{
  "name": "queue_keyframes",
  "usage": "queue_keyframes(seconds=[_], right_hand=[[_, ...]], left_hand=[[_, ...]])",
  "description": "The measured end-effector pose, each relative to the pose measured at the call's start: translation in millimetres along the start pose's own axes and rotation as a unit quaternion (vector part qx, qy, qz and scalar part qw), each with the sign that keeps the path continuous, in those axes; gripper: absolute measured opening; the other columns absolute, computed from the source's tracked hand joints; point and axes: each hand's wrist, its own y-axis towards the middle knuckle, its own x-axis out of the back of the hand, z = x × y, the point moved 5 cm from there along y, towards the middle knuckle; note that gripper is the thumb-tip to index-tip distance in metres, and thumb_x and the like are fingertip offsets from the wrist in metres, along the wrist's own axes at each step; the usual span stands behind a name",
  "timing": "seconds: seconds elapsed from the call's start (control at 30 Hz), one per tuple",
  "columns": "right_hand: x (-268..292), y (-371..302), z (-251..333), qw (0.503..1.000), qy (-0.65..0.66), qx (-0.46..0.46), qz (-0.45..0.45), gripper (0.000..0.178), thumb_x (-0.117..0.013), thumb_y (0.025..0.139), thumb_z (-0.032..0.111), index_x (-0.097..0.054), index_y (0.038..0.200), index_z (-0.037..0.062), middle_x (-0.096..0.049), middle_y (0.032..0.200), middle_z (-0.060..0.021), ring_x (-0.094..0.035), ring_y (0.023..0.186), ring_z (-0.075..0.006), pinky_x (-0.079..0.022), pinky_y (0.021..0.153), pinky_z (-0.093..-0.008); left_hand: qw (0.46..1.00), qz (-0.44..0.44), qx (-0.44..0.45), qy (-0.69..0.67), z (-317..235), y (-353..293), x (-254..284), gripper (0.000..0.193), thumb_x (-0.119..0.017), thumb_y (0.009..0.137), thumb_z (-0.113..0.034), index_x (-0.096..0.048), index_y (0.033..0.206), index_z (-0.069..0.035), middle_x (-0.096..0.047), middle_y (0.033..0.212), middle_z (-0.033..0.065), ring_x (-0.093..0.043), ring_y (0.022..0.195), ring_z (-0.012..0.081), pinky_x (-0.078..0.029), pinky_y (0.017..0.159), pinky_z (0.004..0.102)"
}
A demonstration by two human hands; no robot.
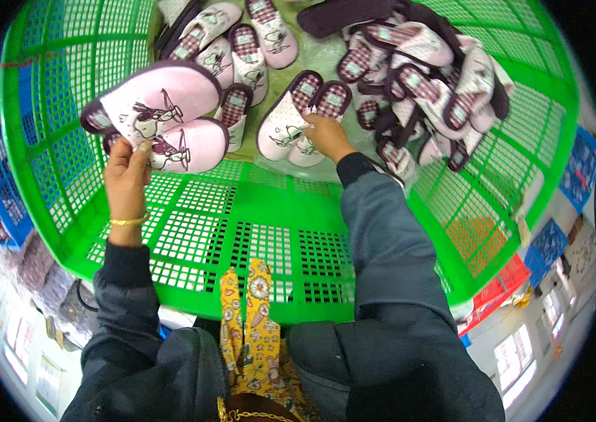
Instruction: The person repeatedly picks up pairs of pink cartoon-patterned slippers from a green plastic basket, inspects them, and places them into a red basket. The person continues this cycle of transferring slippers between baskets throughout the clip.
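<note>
My left hand point(128, 169) is closed on a pair of pink slippers point(178, 98) with dark trim and a printed dog figure, raised over the left side of a green plastic basket point(277, 243). Pinched by my right hand point(327, 135) is a pair of white dotted slippers point(277, 130) with checked insoles, at the basket's middle. Its fingers grip the inner edges where the two slippers meet; the thumb is partly hidden. Just behind my left hand's pair, more slippers point(247, 60) lie in the basket.
A heap of loose slippers point(424, 77) fills the basket's right rear. Clear plastic film point(308, 42) lies on the basket's bottom. A blue crate point(3, 141) stands beyond the left wall, and a red crate point(498, 292) sits outside at lower right.
</note>
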Motion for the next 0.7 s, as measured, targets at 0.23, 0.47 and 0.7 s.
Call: queue_keyframes(seconds=[0.23, 0.47, 0.7], right_hand=[[177, -151, 98, 0.961, 0.216, -0.067, -0.156, 0.022, -0.066, 0.077, 0.02, -0.062, 0.089, 0.0024, -0.061, 0.072, -0.0187, -0.061, 0.064, -0.0275, -0.046, 0.058, -0.0371], [270, -366, 192, 0.848, 0.337, -0.09, -0.4, 0.023, -0.068, 0.08, 0.018, -0.058, 0.092, 0.0007, -0.056, 0.076, -0.0144, -0.055, 0.064, -0.0241, -0.044, 0.059, -0.0339], [212, -557, 237, 0.683, 0.387, -0.234, -0.574, 0.022, -0.065, 0.085, 0.017, -0.058, 0.097, 0.0003, -0.055, 0.074, -0.0127, -0.052, 0.063, -0.0179, -0.043, 0.059, -0.0313]], left_hand=[[1.0, -0.001, 0.004, 0.003, 39, -8, 2, 0.007, -0.06, 0.089, -0.015, -0.057, 0.083, -0.011, -0.046, 0.059, -0.0075, -0.036, 0.044, 0.0023, -0.025, 0.039, 0.0197], [0.99, 0.139, 0.03, 0.014, -52, -53, -15, 0.016, -0.061, 0.088, -0.014, -0.05, 0.076, -0.013, -0.043, 0.057, -0.006, -0.034, 0.042, 0.004, -0.024, 0.038, 0.0197], [0.95, 0.302, -0.071, 0.027, -135, -74, -30, 0.026, -0.063, 0.087, -0.011, -0.043, 0.072, -0.015, -0.041, 0.055, -0.0062, -0.03, 0.04, 0.0028, -0.021, 0.037, 0.0197]])
